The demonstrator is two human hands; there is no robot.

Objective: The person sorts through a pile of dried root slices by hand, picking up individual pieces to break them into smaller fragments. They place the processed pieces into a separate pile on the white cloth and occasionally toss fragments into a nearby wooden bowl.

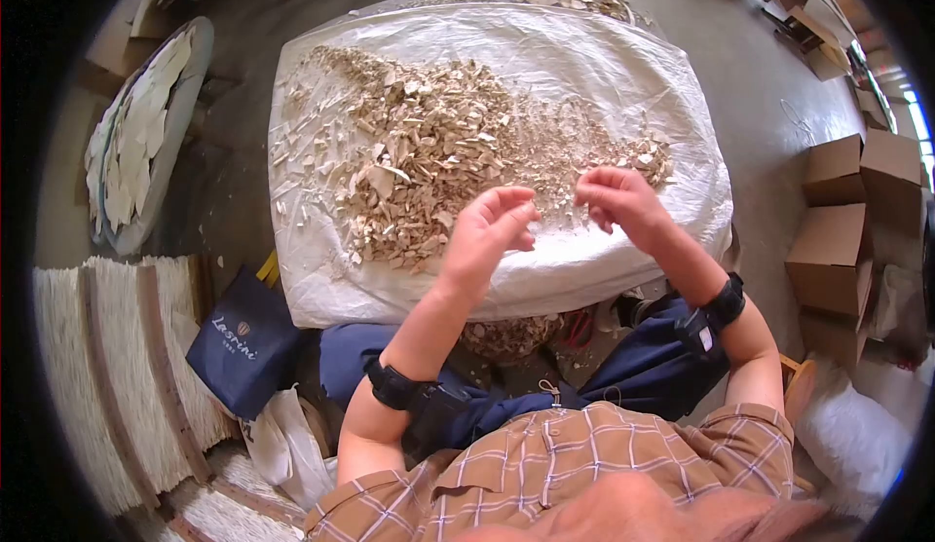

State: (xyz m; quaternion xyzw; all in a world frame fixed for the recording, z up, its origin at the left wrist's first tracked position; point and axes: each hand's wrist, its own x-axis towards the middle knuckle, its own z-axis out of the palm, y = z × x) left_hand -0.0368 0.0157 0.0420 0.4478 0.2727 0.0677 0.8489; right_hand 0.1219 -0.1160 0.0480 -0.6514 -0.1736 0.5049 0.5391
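Observation:
A heap of dried, pale brown chips and slices [429,123] lies on a white cloth-covered table [623,45] in front of me. At the heap's near right edge, my left hand [492,230] is raised with thumb and fingers pinched together. My right hand [621,201] hovers near a smaller scatter of chips [648,157] on the right, its fingers curled into a pinch. Whatever sits between the fingertips of either hand is too small to make out. The hands are apart, facing each other over fine crumbs [555,157].
Below the table's near edge, between my legs, is a container of similar chips [511,337]. A navy bag [242,342] stands at left beside pale layered stacks [117,367]. Cardboard boxes [828,250] and a white plastic sack [852,425] are on the right.

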